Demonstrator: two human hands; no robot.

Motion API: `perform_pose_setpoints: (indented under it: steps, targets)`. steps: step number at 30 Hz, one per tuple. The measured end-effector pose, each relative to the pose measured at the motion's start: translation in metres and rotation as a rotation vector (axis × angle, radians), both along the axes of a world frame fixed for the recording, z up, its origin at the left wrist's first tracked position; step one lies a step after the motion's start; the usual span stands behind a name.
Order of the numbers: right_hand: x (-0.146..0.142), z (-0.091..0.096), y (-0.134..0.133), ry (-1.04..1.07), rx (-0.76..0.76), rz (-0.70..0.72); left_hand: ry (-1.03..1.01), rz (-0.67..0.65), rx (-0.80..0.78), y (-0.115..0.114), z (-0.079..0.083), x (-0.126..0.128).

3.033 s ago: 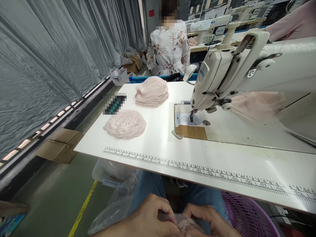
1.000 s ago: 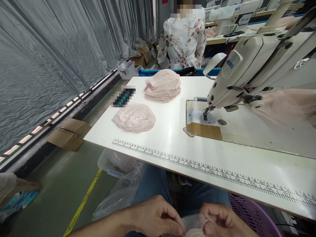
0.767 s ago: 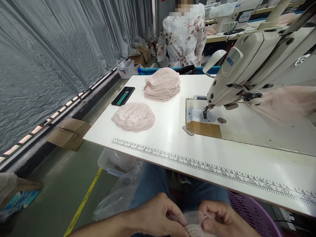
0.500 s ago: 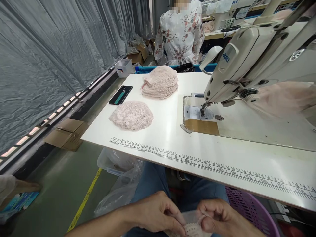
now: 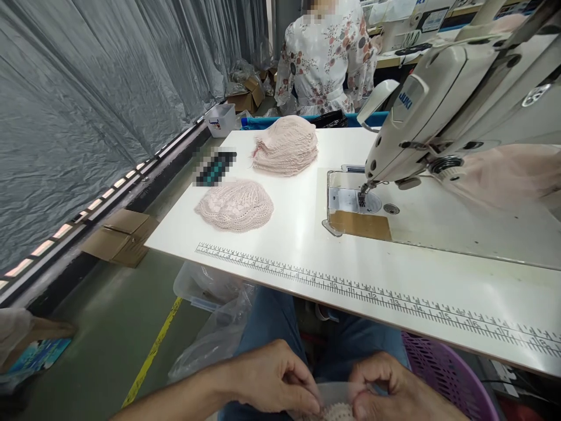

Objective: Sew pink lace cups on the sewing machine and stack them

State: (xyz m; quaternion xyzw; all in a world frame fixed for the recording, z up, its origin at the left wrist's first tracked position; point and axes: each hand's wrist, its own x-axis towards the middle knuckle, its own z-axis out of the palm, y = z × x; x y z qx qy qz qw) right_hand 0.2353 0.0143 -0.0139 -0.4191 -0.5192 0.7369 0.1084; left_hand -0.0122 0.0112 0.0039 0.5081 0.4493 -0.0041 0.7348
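Low in the head view, over my lap, my left hand (image 5: 280, 380) pinches one side of a pale pink lace piece (image 5: 337, 411) with a sheer fabric edge. My right hand (image 5: 381, 386) grips its other side, so the edge spans between the two. Much of the piece lies below the frame. On the white table, a single pale pink lace piece (image 5: 235, 206) lies flat near the left edge. Behind it sits a stack of pink lace pieces (image 5: 286, 146). The sewing machine (image 5: 414, 111) stands to the right, with no fabric visible under its needle.
A ruler scale is printed along the front edge of the white table (image 5: 298, 245). A phone, blurred out, lies at its left edge (image 5: 215, 168). Under the table are a purple basket (image 5: 451, 380) and a clear plastic bin (image 5: 197, 286). A person (image 5: 322, 64) sits beyond the table.
Both hands stay over my lap, with the lace piece slightly lower and shifted between the fingers. The person beyond has moved an arm outward to the right. My view has shifted slightly.
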Motion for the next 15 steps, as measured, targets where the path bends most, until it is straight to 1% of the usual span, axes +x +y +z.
perform_pose_setpoints:
  steps: [3, 6, 9, 11, 13, 15]
  targets:
    - [0.005, -0.005, 0.000, 0.017, -0.006, 0.000, -0.016, 0.004, -0.015, 0.002, 0.005, -0.004]
    - [0.011, -0.014, -0.002, 0.021, -0.007, -0.001, -0.080, 0.050, -0.076, 0.003, 0.008, -0.004]
    - [0.017, -0.025, -0.007, 0.032, -0.001, -0.004, -0.115, 0.089, -0.189, -0.001, 0.003, -0.001]
    - [0.021, -0.031, -0.011, 0.037, 0.004, -0.022, -0.114, 0.102, -0.230, -0.005, -0.003, 0.000]
    - [0.024, -0.035, -0.014, 0.052, -0.024, -0.038, -0.099, 0.120, -0.214, -0.008, -0.007, 0.001]
    - [0.027, -0.036, -0.015, 0.072, -0.066, -0.058, -0.065, 0.123, -0.168, -0.009, -0.009, 0.000]
